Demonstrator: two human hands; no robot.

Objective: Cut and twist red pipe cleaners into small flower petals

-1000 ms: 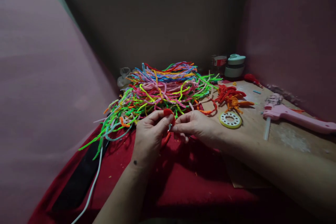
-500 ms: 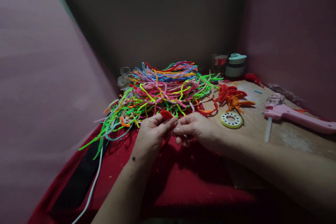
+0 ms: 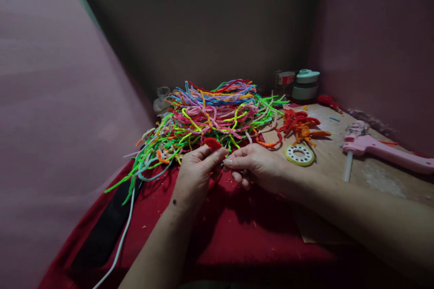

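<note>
My left hand (image 3: 196, 171) pinches a small red fuzzy piece (image 3: 213, 144), seemingly bent from pipe cleaner, between thumb and fingers. Its rounded top pokes out above the fingertips; the lower part is hidden. Right beside it, my right hand (image 3: 252, 165) has thumb and forefinger closed at the underside of that piece, the other fingers curled below. What sits in this pinch is too small to make out. Just beyond both hands lies a big heap of multicoloured pipe cleaners (image 3: 217, 113).
On the brown board (image 3: 328, 167) at right lie a pink hot glue gun (image 3: 376, 144), a white-and-yellow ring-shaped spool (image 3: 299, 155) and red and orange pipe-cleaner shapes (image 3: 300, 124). A teal-lidded container (image 3: 305, 85) stands behind. A white cable (image 3: 126, 230) crosses a black strip (image 3: 101, 235) on the red cloth (image 3: 237, 244).
The red piece tilts slightly differently in my left fingers, and my right fingertips have shifted a little away from the left ones. The whole view has moved slightly.
</note>
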